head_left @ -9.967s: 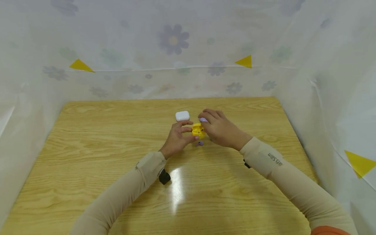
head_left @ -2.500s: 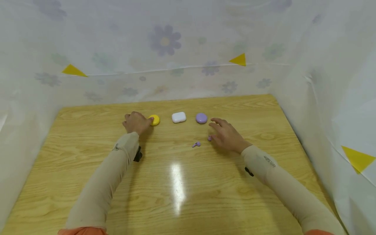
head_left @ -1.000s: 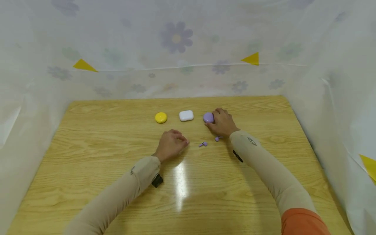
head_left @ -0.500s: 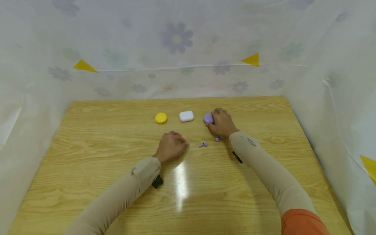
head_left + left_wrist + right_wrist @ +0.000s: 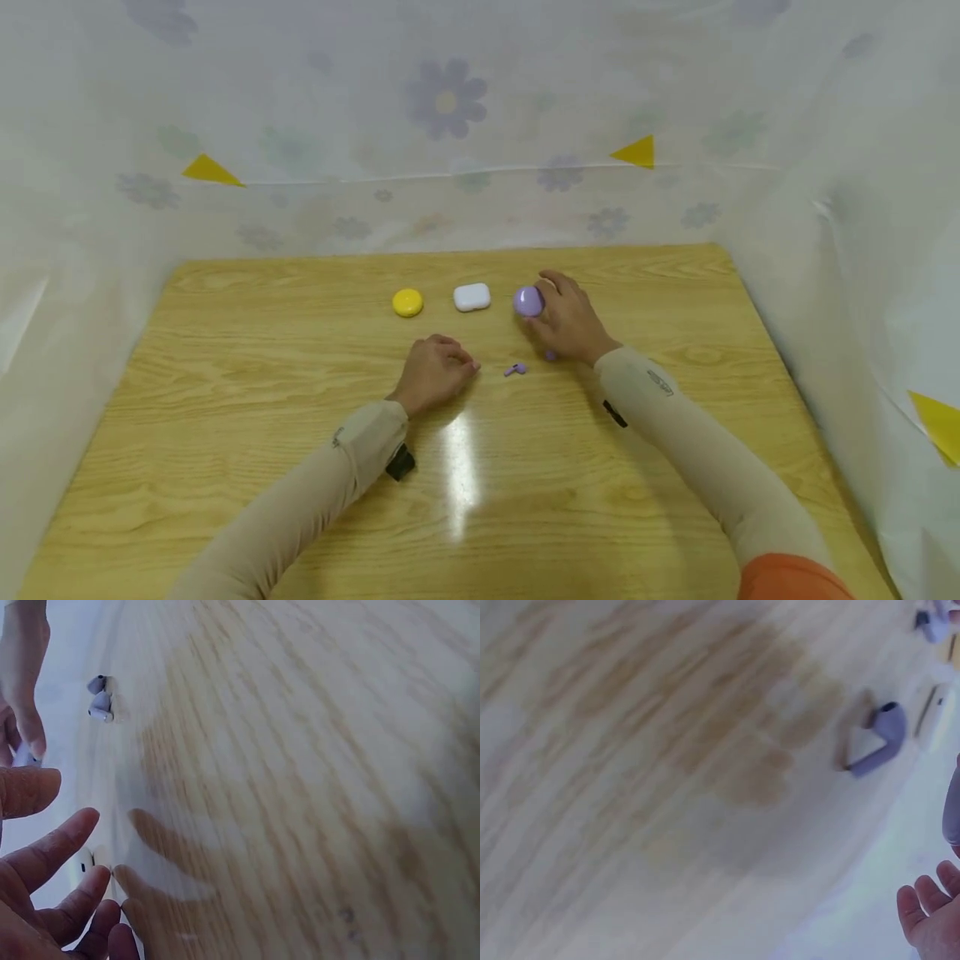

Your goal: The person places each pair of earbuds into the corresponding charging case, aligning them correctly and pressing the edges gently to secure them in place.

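Observation:
My right hand (image 5: 572, 321) grips a round purple earbud case (image 5: 528, 302) between thumb and fingers. The case looks closed and slightly raised; the right wrist view catches it only at the edge. Below that hand lies a purple earbud (image 5: 551, 355), partly hidden in the head view but plain in the right wrist view (image 5: 889, 739). A second purple earbud (image 5: 516, 369) lies just right of my left hand (image 5: 435, 373). That hand rests on the table with loosely bent fingers and holds nothing.
A white earbud case (image 5: 472, 297) and a round yellow earbud case (image 5: 408, 302) sit closed in a row left of the purple one. The wooden table (image 5: 240, 350) ends at flower-patterned sheeting (image 5: 446, 208) behind and at both sides.
Ten seconds ago my left hand held the yellow case open; it now sits closed at the back. Over the last half second my right hand has tilted the purple case up slightly; the left stayed still.

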Action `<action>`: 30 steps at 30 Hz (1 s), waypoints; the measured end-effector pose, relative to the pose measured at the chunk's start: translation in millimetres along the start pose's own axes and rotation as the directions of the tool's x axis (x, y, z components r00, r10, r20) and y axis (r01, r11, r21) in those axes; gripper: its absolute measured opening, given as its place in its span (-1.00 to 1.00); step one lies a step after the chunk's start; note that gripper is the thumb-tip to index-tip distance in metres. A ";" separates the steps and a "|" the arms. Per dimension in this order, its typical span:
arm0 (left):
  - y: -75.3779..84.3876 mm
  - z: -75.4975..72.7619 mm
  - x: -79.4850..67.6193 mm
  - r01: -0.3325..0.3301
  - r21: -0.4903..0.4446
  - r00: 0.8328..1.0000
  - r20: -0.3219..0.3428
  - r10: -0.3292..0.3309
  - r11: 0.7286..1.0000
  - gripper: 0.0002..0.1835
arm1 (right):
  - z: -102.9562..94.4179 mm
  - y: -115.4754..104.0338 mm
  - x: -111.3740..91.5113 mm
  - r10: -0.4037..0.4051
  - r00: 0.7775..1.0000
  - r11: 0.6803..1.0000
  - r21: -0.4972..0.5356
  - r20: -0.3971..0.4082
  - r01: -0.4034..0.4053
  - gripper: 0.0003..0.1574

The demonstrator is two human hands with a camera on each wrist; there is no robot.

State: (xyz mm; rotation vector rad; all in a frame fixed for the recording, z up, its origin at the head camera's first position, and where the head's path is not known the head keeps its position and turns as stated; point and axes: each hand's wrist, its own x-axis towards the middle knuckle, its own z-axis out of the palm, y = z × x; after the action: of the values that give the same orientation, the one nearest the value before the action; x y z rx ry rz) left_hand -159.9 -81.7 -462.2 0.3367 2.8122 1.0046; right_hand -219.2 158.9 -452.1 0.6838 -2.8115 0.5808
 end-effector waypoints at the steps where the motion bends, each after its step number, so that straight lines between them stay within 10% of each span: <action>1: 0.2 -0.1 0.5 0.003 -0.009 1.000 0.002 -0.003 1.000 -0.82 | -2.8 -2.5 -1.3 -0.023 0.999 1.000 -0.007 -0.023 0.023 -0.37; 9: 10.6 -2.9 8.5 -0.023 -0.123 1.000 -0.018 0.021 0.992 -0.80 | -22.5 -21.3 -10.6 -0.172 0.975 0.985 -0.058 -0.140 0.165 -0.37; 17: 34.5 -16.3 19.3 -0.021 -0.377 0.999 -0.032 0.010 0.926 -0.68 | -37.0 -37.2 -18.9 -0.267 0.948 0.963 -0.088 -0.176 0.255 -0.37; 30: 46.2 -14.2 27.6 -0.052 -0.450 0.998 0.013 0.065 0.891 -0.67 | -36.1 -45.3 -26.5 -0.318 0.930 0.947 -0.107 -0.186 0.303 -0.38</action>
State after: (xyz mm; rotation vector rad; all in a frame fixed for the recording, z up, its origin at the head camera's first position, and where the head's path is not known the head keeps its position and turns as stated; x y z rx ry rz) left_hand -181.9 -48.6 -423.2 0.3728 2.4500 1.6025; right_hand -171.3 147.5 -411.7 0.9719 -2.4560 0.4528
